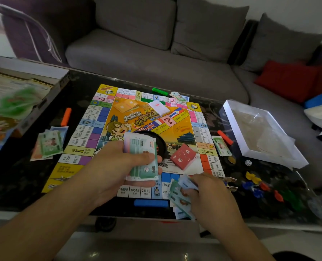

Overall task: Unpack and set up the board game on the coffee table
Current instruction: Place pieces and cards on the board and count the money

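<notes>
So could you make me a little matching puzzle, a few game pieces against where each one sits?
Things:
1. red card deck
2. white die
3. long blue plastic bar
4. thick stack of paper play money

Places:
A. on the dark table, right of the board
B. gripped in the left hand
C. on the board's middle
D. along the board's near edge

Pairs: 1-C, 2-A, 3-D, 4-B

At frame centre a game board (137, 132) lies open on a dark coffee table (34, 176). The left hand (118, 166) grips a stack of play money (143, 155); the right hand (209, 193), lower right, pinches a few notes (179, 193) at the board's near edge. A red card deck (183, 156) sits on the board.
</notes>
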`<state>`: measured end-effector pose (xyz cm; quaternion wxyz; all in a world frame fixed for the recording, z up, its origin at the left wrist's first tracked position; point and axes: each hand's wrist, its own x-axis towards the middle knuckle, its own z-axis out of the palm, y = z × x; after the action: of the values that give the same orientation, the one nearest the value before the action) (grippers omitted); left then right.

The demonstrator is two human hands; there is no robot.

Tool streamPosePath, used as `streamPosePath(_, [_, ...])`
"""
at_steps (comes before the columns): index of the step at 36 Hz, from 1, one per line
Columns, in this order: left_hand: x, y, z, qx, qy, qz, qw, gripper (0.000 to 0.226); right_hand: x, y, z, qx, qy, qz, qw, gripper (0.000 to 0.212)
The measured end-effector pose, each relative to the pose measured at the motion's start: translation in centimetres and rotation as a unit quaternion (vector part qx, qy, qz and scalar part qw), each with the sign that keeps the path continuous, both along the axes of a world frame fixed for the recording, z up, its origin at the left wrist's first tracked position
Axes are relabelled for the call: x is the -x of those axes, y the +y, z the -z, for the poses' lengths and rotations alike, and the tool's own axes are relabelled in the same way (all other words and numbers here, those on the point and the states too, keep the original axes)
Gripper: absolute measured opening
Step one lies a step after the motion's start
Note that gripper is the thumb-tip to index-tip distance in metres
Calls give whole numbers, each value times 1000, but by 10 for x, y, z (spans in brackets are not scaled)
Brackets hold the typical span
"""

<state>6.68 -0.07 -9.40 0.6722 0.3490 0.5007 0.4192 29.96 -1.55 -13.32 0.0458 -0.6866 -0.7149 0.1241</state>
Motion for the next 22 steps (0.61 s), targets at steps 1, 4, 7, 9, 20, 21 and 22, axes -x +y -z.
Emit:
streamPosePath(1, [0, 0, 0, -1, 0, -1, 1000, 28, -1, 1, -2, 1, 19, 11, 1000, 5])
streamPosePath(4, [0, 1, -1, -4, -3, -6, 1000, 28, -7, 3, -4, 11, 83, 40, 996, 15])
streamPosePath(7, [0, 1, -2, -4, -5, -10, 1000, 30, -10, 3, -13, 6, 141, 46, 989, 2])
streamPosePath(9, [0, 0, -2, -5, -2, -11, 1000, 30, -12, 5, -17, 7, 165, 43, 985, 4])
streamPosePath(20, [-18, -7, 7, -30, 41, 20, 998, 27, -11, 5, -34, 34, 471, 91, 877, 18])
streamPosePath(21, [-21, -8, 8, -31, 43, 20, 998, 27, -11, 5, -33, 36, 486, 102, 867, 20])
streamPosePath(22, [-23, -8, 9, -30, 44, 18, 998, 27, -11, 5, -33, 36, 493, 109, 863, 21])
